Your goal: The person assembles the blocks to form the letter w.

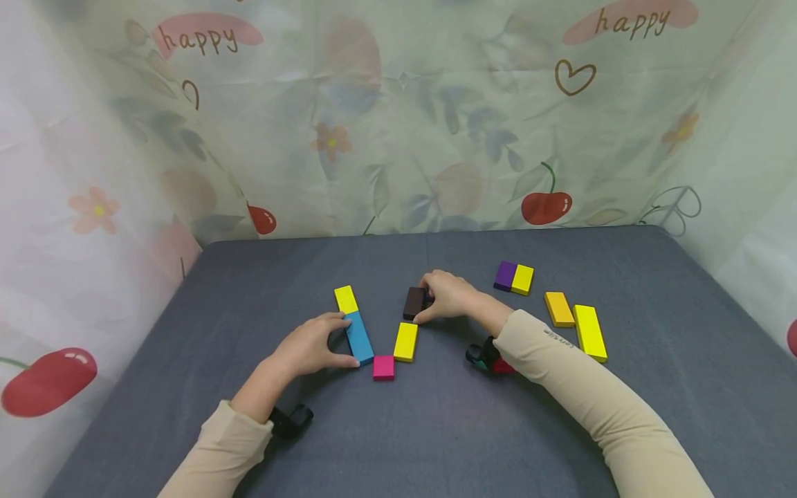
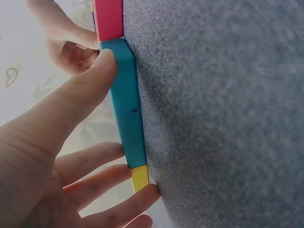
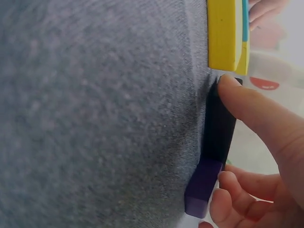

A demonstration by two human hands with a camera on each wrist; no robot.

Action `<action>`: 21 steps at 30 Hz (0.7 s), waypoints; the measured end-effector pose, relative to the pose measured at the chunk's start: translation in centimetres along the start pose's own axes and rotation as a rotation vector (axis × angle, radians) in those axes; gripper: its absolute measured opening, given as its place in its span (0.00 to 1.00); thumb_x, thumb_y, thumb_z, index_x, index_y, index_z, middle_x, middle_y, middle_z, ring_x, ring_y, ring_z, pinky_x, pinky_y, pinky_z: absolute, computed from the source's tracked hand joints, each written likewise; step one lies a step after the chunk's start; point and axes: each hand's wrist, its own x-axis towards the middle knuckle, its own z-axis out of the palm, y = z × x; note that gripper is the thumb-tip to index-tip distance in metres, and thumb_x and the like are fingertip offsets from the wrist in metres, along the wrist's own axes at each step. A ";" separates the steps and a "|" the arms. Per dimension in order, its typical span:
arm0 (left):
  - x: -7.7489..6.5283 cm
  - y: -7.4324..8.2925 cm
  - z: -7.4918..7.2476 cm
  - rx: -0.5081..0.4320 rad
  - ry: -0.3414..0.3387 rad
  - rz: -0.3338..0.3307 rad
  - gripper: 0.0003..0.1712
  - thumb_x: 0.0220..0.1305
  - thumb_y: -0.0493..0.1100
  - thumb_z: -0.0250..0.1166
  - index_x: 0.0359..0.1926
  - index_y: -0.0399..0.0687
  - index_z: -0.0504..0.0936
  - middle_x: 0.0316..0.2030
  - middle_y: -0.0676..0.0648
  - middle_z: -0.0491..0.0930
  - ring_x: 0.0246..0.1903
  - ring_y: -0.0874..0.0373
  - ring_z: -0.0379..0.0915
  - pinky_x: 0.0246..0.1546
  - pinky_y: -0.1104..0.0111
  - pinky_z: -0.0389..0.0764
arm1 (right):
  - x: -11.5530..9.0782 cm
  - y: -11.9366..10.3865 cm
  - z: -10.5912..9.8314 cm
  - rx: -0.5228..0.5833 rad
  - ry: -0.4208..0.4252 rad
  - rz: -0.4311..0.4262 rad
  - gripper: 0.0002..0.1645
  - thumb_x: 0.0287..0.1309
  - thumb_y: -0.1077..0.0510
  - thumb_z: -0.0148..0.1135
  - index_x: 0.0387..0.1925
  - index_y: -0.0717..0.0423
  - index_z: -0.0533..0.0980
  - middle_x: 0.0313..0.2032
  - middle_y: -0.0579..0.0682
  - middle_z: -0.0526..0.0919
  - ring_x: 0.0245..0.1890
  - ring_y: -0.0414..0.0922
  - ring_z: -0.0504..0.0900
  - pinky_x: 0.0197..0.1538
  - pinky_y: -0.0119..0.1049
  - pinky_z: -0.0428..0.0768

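Note:
My left hand (image 1: 309,346) rests along a blue block (image 1: 359,339), thumb at its near end and fairly straight fingers by its far end. Beyond that end lies a yellow block (image 2: 140,178). With thumb and curled fingers, my right hand (image 1: 453,297) holds a black block (image 1: 414,303) lengthwise. In the right wrist view a purple block (image 3: 203,190) sits by those fingertips, at the far end of the black block. Close to my right thumb is another yellow block (image 1: 406,342). A pink block (image 1: 383,368) sits between the near ends of the blue and yellow blocks.
At the back right, a second purple block (image 1: 505,275) lies against a small yellow block (image 1: 522,280). An orange block (image 1: 559,309) and a long yellow block (image 1: 590,333) lie beyond my right forearm. A red block (image 1: 503,366) is partly hidden under the right wrist camera (image 1: 483,354).

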 end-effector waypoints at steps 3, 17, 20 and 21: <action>0.0 -0.1 0.0 0.009 0.001 0.003 0.44 0.46 0.58 0.73 0.62 0.42 0.71 0.65 0.39 0.66 0.64 0.42 0.62 0.61 0.47 0.68 | 0.0 0.1 -0.2 0.013 -0.021 -0.001 0.38 0.47 0.42 0.69 0.55 0.61 0.72 0.46 0.56 0.76 0.43 0.47 0.75 0.45 0.41 0.76; 0.1 -0.1 0.1 0.022 0.001 0.010 0.44 0.46 0.58 0.73 0.62 0.42 0.71 0.65 0.39 0.66 0.64 0.42 0.62 0.61 0.46 0.67 | 0.1 0.6 -0.4 0.049 -0.009 -0.032 0.27 0.56 0.47 0.63 0.51 0.61 0.74 0.40 0.57 0.76 0.38 0.47 0.72 0.39 0.36 0.73; 0.1 -0.1 0.1 0.022 0.001 0.009 0.44 0.46 0.58 0.73 0.62 0.42 0.71 0.65 0.39 0.66 0.64 0.42 0.62 0.61 0.47 0.67 | 0.1 0.6 -0.4 0.059 -0.010 -0.041 0.27 0.55 0.47 0.64 0.50 0.61 0.75 0.40 0.57 0.77 0.39 0.47 0.73 0.41 0.37 0.74; 0.1 -0.1 0.1 0.022 0.001 0.009 0.44 0.46 0.58 0.73 0.62 0.42 0.71 0.65 0.39 0.66 0.64 0.42 0.62 0.61 0.47 0.67 | 0.1 0.6 -0.3 0.059 -0.010 -0.044 0.27 0.55 0.47 0.64 0.50 0.61 0.75 0.41 0.57 0.77 0.39 0.47 0.73 0.42 0.37 0.74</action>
